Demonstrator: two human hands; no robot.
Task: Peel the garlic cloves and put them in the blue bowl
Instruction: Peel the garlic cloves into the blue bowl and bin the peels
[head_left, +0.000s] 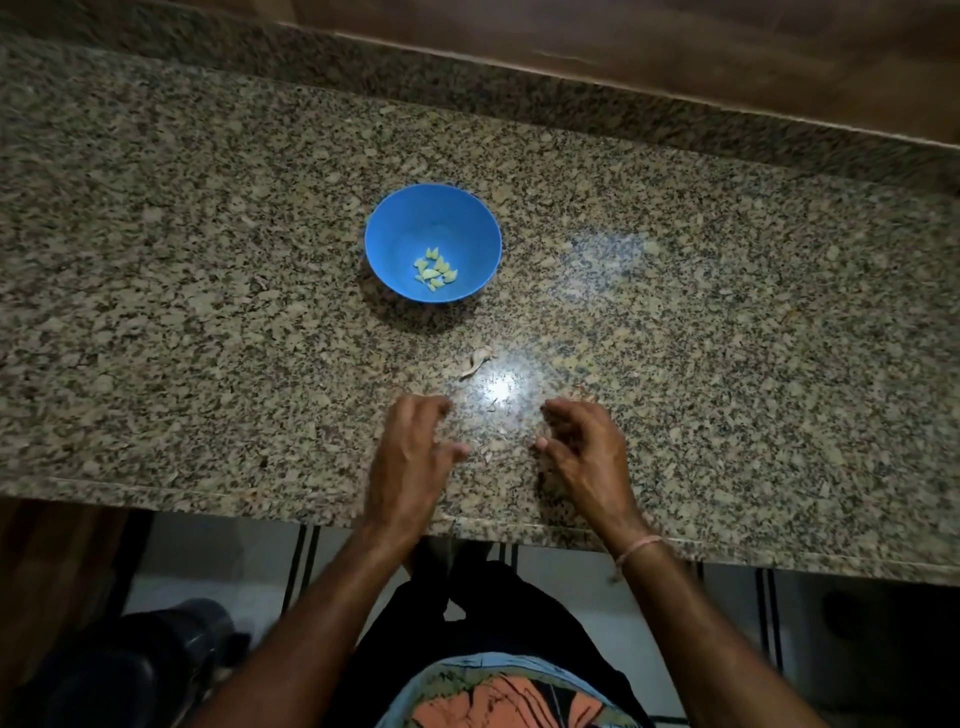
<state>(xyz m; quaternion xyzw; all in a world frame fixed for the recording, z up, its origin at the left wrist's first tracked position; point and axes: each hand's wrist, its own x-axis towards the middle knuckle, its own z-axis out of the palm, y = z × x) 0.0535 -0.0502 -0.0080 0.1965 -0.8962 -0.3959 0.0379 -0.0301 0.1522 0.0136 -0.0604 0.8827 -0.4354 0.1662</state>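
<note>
A blue bowl (400, 228) stands on the granite counter, with several peeled pale garlic cloves (435, 268) lying in its bottom. A scrap of dry garlic skin (475, 359) lies on the counter between the bowl and my hands. My left hand (415, 452) hovers near the counter's front edge, fingers curled and apart, holding nothing that I can see. My right hand (582, 447) is beside it, fingers bent inward with a gap between thumb and fingers. Small bits of skin lie on the counter between the two hands; I cannot tell whether the right hand holds anything.
The speckled granite counter (208, 312) runs left to right, with a raised granite back strip and a wooden surface (675, 47) behind it. Its front edge (260, 499) is just below my wrists. A dark object (156, 654) stands on the floor at the lower left.
</note>
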